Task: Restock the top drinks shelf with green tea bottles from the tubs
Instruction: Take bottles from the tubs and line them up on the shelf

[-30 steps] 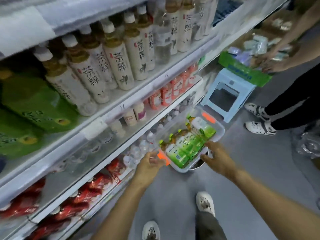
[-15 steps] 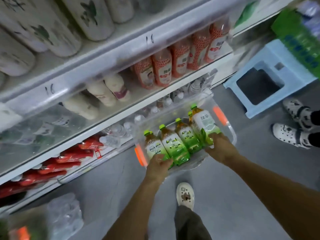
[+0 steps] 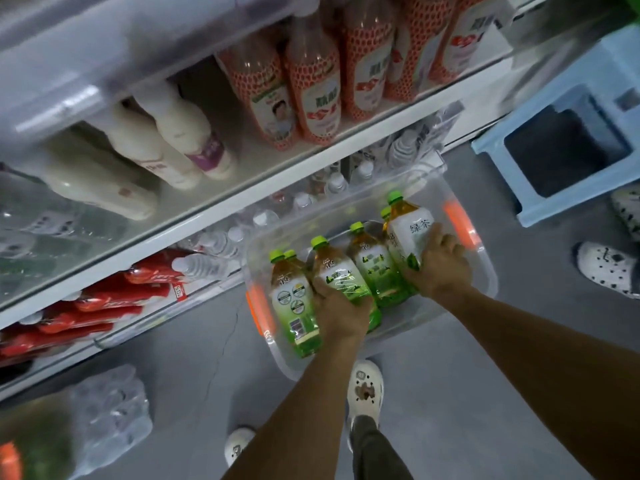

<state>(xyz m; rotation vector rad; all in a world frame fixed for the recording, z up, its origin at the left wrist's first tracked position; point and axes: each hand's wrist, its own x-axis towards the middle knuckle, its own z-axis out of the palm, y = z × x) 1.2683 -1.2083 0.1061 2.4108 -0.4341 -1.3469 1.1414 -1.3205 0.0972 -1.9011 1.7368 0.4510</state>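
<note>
A clear plastic tub (image 3: 483,268) with orange handles sits low in front of the shelves and holds several green tea bottles with green caps. My left hand (image 3: 341,311) grips the lower part of a bottle (image 3: 334,271) near the tub's middle. My right hand (image 3: 438,266) grips the rightmost bottle (image 3: 410,230), which has a white label and leans up out of the tub. Another green tea bottle (image 3: 294,301) lies at the tub's left side. The top drinks shelf is out of view.
Shelves on the left carry orange-labelled bottles (image 3: 317,88), white bottles (image 3: 180,133), water bottles (image 3: 221,240) and red packs (image 3: 104,303). A wrapped pack of water (image 3: 107,417) lies on the grey floor. A blue stool (image 3: 568,147) stands at right, beside another person's white shoe (image 3: 606,268).
The view has tilted down and closed in on the tub. Both hands have left the tub's rim and gone inside it, each taking hold of a green tea bottle.
</note>
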